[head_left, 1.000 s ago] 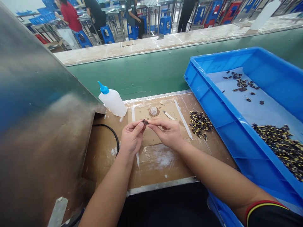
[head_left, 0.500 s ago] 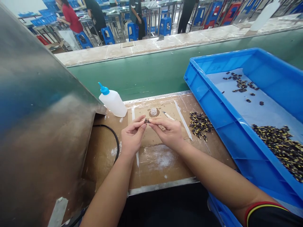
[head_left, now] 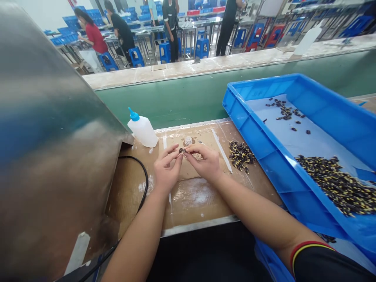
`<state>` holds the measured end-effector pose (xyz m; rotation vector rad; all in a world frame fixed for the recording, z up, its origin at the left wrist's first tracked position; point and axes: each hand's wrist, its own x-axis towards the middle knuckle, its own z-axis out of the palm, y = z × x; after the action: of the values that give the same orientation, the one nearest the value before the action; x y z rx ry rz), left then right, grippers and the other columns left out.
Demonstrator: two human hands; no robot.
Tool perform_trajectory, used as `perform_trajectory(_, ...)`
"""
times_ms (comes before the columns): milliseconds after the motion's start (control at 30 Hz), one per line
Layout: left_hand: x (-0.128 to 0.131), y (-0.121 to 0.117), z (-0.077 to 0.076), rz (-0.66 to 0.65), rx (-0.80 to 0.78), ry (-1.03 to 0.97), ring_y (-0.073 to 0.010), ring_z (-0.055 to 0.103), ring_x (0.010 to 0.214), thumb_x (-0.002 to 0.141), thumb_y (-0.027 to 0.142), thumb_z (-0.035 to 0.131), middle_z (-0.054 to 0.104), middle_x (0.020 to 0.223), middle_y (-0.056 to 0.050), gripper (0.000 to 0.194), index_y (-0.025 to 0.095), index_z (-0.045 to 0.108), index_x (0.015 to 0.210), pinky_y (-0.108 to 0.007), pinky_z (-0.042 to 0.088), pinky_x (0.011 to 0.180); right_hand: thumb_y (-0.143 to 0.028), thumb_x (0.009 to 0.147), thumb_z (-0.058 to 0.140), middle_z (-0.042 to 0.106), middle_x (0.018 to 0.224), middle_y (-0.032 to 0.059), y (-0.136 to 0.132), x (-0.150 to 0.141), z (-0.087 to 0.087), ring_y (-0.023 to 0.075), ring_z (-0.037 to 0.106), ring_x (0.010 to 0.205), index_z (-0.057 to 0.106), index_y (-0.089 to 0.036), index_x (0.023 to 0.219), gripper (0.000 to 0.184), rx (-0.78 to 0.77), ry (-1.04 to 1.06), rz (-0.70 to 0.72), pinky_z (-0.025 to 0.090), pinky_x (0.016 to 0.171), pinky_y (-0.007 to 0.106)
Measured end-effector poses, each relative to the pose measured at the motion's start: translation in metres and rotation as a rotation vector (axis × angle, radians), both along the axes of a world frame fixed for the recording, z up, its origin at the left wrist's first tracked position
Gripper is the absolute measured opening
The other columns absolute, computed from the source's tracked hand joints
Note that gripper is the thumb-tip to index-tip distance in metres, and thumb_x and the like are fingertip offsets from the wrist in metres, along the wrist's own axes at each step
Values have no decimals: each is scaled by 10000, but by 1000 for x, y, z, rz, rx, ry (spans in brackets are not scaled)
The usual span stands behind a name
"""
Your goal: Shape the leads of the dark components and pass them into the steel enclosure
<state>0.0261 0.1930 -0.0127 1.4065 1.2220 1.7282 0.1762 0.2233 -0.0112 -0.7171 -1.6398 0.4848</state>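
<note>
blue bin [head_left: 255, 141]: smooth, glossy plastic; bottle [head_left: 143, 131]: translucent plastic; left panel [head_left: 58, 137]: shiny metal; mat [head_left: 185, 170]: matt cardboard

Workbench [head_left: 190, 213] with 1 bottle [head_left: 144, 132], 1 parts pile [head_left: 240, 154]

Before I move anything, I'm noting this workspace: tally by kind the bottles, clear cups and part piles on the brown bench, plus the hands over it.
Bottle: 1
Clear cup: 1
Part pile: 1
Hands: 2 (left hand, right hand)
Total: 5
</note>
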Motion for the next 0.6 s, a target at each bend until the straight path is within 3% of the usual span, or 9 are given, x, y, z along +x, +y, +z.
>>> perform_trajectory(400, -4, -3, -5, 101, 136, 136, -212, 678, 982, 857, 234, 729, 723, 1022, -87, 96, 237, 810, 908, -341, 542, 946, -193, 941, 673, 781, 973, 56, -4, -5, -5, 158, 746, 893, 726, -221, 974, 68, 157, -54, 21, 621, 805, 284)
perform_trajectory(600, -1, -8, 3, 9, 135, 146, -232, 672, 1084, 865, 255, 739, 727, 1147, -108, 160, 249, 815, 1006, -353, 521, 1015, -192, 937, 641, 764, 1051, 79, -11, 3, 11, 161, 734, 974, 701, -228, 926, 70, 218, -86, -4, 627, 878, 312)
